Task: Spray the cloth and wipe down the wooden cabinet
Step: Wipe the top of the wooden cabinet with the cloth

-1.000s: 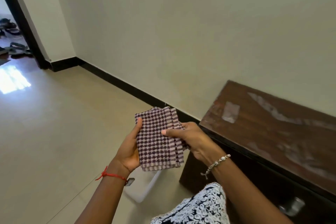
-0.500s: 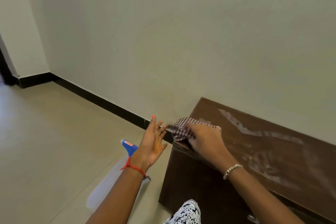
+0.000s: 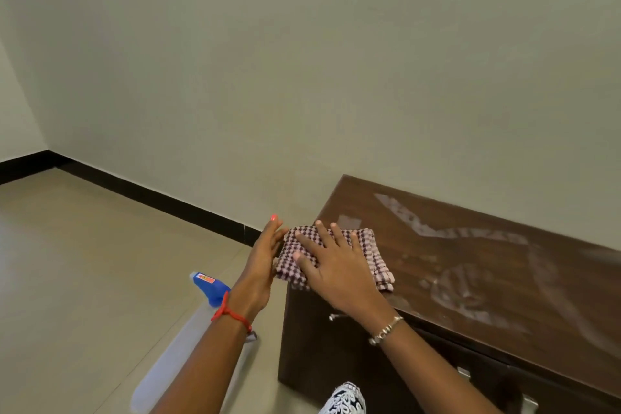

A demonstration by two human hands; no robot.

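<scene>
- At the cabinet's [image 3: 487, 279] nine-o'clock corner, the folded cloth [image 3: 369, 249] is pressed flat under the open right hand [image 3: 339, 272].
- Its overhanging edge is steadied by the open left hand [image 3: 265, 262]; nothing is gripped.
- Dusty smears toward three o'clock are best covered by even, overlapping strokes.

Two hands [image 3: 265, 265] [image 3: 339, 269] — one cloth [image 3: 368, 245], one cabinet [image 3: 470, 279], one spray bottle [image 3: 188, 346].

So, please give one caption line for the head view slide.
Right hand presses checked cloth on dusty wooden cabinet; left hand at its edge.
</scene>
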